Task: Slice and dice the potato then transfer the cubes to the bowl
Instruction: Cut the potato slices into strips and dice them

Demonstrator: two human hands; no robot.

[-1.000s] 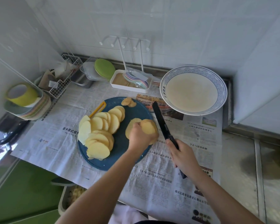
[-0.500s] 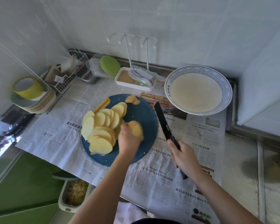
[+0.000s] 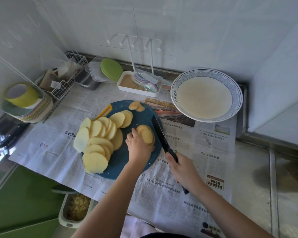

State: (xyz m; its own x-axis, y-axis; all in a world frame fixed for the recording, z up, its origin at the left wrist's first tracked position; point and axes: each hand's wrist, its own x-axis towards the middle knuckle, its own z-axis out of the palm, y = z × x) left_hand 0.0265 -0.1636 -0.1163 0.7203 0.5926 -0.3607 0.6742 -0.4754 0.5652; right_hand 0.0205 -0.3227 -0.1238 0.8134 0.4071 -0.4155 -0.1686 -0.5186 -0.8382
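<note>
A round blue cutting board (image 3: 122, 162) sits on newspaper (image 3: 205, 152) spread over the counter (image 3: 253, 169).

The left hand (image 3: 138, 146) is over the right side of the board. Its grip is closed on a small stack of potato slices (image 3: 147, 134), with the fingers curled over the near side of the stack. The stack rests on the board.

The right hand (image 3: 182, 169) is just off the board's near right edge. Its grip is wrapped tight round the black handle of a knife (image 3: 159, 133). The black blade lies along the right edge of the board and points away from the person. It is just beside the small stack. I cannot tell if it touches the stack.

A big pile of potato slices (image 3: 96, 140) covers the left side of the board, and the slices lean on each other. Two little end pieces (image 3: 136, 106) lie at the far edge of the board. A yellow peeler (image 3: 104, 112) pokes out at the board's far left edge.

The bowl (image 3: 238, 98) is white with a blue rim. It stands past the far right of the board, near it but not touching.

Behind the board is a white rack (image 3: 138, 86) with coloured things in its tray. Far to the left of the board is a stack of plates (image 3: 24, 103) with a yellow cup on top.
</note>
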